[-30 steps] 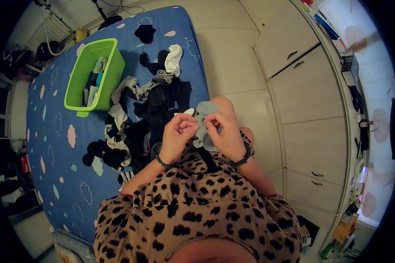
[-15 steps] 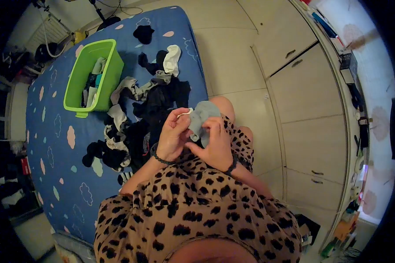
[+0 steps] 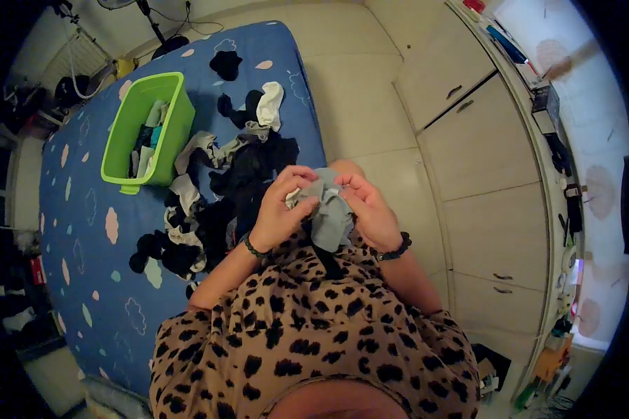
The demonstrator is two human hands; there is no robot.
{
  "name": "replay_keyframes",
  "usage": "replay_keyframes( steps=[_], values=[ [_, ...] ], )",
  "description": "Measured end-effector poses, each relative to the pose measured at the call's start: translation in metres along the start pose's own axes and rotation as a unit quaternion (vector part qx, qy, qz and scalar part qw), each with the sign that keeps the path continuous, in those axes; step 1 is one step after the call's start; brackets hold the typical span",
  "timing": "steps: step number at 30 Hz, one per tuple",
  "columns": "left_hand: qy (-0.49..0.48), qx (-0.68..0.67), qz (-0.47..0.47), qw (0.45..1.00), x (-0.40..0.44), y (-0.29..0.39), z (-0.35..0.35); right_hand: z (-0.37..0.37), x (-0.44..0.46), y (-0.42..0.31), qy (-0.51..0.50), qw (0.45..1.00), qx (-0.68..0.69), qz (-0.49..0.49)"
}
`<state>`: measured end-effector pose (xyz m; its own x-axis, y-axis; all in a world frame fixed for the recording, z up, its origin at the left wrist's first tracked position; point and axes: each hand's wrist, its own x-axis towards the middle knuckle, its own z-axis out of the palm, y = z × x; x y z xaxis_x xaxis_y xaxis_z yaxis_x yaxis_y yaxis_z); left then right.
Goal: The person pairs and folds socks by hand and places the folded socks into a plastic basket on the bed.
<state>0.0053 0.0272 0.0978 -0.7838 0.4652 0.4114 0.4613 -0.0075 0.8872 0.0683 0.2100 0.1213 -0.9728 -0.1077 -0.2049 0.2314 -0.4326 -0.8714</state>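
Note:
A light grey sock hangs between my two hands above my lap, its lower part drooping. My left hand pinches its upper left side. On the other side, the fingers of my right hand are closed on its upper right edge. The sock looks bunched at the top, and its opening cannot be made out clearly. Just left of my hands, a loose heap of black, grey and white socks lies on the bed.
The bed has a blue patterned sheet. On it stands a green plastic basket with folded socks inside. A white sock and a black sock lie farther back. Pale cabinets line the right side.
My right hand has moved to the right and turned, spreading the grey sock. The sock now hangs lower between my hands. The view has shifted slightly.

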Motion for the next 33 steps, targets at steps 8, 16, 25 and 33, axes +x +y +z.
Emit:
replay_keyframes(
  steps=[8,16,25,33],
  values=[
    [-0.001,-0.358,-0.299,0.884,-0.012,-0.009,0.000,-0.001,0.004,0.013,0.060,0.989,-0.090,-0.102],
    [0.082,-0.322,-0.301,0.894,-0.006,0.004,0.004,-0.003,0.003,0.005,0.054,0.975,-0.214,-0.042],
    [0.036,-0.030,0.053,0.998,0.053,0.057,-0.011,-0.003,0.010,-0.045,-0.012,0.954,-0.261,-0.145],
    [0.050,-0.355,-0.212,0.909,0.054,0.041,0.007,-0.011,0.021,-0.006,0.034,0.984,-0.131,-0.119]
  ],
)
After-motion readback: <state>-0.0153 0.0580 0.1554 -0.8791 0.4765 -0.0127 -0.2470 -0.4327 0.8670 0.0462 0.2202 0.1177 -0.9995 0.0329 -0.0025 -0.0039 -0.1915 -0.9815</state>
